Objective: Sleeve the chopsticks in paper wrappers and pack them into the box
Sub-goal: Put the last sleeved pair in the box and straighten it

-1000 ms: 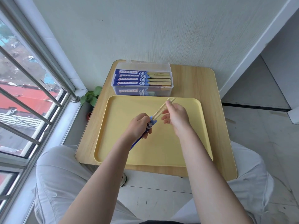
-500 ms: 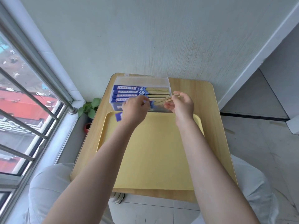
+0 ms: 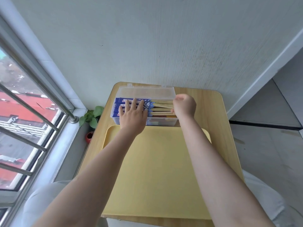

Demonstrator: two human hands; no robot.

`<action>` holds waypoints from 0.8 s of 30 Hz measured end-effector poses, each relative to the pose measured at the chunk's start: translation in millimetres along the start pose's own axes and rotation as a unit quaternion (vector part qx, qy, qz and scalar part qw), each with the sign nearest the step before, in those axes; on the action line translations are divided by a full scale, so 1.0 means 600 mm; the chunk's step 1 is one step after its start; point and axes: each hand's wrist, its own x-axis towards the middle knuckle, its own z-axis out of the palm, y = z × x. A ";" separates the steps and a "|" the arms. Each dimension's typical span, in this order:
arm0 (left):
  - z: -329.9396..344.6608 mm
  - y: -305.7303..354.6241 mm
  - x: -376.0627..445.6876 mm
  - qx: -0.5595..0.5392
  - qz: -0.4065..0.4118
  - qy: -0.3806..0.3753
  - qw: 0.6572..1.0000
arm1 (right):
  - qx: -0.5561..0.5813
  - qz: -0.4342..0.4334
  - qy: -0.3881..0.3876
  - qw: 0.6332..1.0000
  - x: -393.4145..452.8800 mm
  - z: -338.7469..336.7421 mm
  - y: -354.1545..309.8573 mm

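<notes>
The left hand (image 3: 133, 117) is lying flat over the box (image 3: 144, 92), its fingers (image 3: 134, 104) straight and spread, pressing on the blue wrappers (image 3: 147, 104) of the sleeved chopsticks (image 3: 162, 105) packed inside. It is gripping nothing. The right hand (image 3: 185, 106) is sitting at the box's right end with its fingers curled against the bare wooden chopstick tips; whether it is pinching a tip cannot be told.

The box is standing at the far edge of the desk (image 3: 213, 122), its far wall close to the room wall (image 3: 164, 46) and its near wall just beside the far rim of the tray (image 3: 155, 169). The sleeved pairs are lying side by side along the box's length, wrappers to the left, bare ends to the right.

The tray is covering most of the near desk area, with both forearms crossing above it. A bare strip of desk is showing right of the box and tray. Left of the desk, a plant (image 3: 91, 116) is standing beside the window (image 3: 24, 120).
</notes>
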 end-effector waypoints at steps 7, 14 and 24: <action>0.006 0.005 0.009 0.020 -0.020 0.004 1.000 | -0.245 -0.138 -0.032 0.959 0.021 0.019 0.033; 0.004 0.001 0.020 0.018 -0.025 -0.009 0.999 | -0.140 -0.133 -0.083 0.978 0.027 0.027 0.038; 0.010 -0.009 0.012 0.007 -0.051 0.015 0.999 | -0.085 -0.070 -0.069 0.992 0.029 0.032 0.031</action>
